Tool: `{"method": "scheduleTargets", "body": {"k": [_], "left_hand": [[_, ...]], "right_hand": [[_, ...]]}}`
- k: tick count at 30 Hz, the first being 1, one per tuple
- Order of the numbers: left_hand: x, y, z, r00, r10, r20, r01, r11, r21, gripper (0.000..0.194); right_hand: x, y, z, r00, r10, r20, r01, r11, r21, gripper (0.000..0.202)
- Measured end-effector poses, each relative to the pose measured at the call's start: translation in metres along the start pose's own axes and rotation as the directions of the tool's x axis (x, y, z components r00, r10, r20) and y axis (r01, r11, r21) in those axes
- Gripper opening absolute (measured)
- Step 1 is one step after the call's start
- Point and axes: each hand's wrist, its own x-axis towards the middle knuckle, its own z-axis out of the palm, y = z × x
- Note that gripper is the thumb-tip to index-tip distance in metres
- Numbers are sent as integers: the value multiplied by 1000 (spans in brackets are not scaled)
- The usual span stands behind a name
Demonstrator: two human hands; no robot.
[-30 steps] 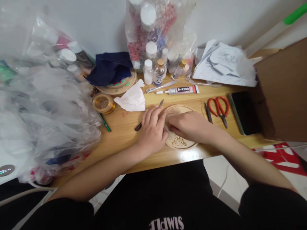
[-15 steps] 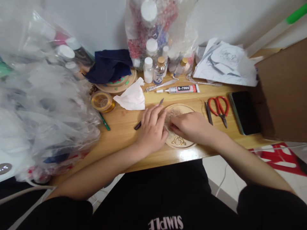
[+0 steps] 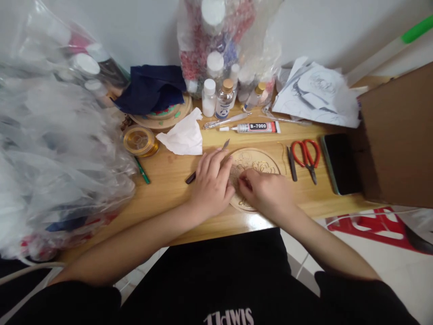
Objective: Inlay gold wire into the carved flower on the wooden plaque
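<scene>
A round wooden disc (image 3: 241, 155) lies on the table, with a sketched pattern and gold wire outlines (image 3: 264, 167) on it. My left hand (image 3: 212, 183) lies with fingers stretched out at the disc's left edge, over a craft knife (image 3: 190, 178); the knife's middle is hidden beneath it. Over the middle of the disc, my right hand (image 3: 269, 189) is closed in a pinch. Whatever is between its fingertips is too small or hidden to make out. Some of the lower wire outline is covered by this hand.
Right of the disc lie a loose gold wire (image 3: 283, 158), dark tweezers (image 3: 292, 164), red-handled pliers (image 3: 306, 155) and a phone (image 3: 341, 164). Behind it are a glue tube (image 3: 257, 127), small bottles (image 3: 223, 100) and tissue (image 3: 182, 136). A wire spool (image 3: 140, 141) and plastic bags (image 3: 67, 135) stand left.
My right hand has shifted lower and turned over the disc, uncovering gold wire outlines at its upper right and covering more of the lower one. My left hand stays by the knife.
</scene>
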Motion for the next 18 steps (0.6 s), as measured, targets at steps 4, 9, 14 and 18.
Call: {"method": "scheduleTargets", "body": {"k": [4,9,14,18], "left_hand": [[0,0,0,1000,-10,2,10,1000,-9,51],[1,1,1,999,-7,-44,6,1000,-27,43],[1,2,0,998,-21,-60,17,998,-56,23],[2,3,-1,998,-13,-58,11,999,-47,16]], "right_hand": [[-12,4,15,980,1,-201,31,987,159,21],[-25,8,23,940,1,-340,93,961,260,19],[-25,7,28,927,25,-374,78,964,256,20],[-19,3,29,922,1,-387,82,977,196,18]]}}
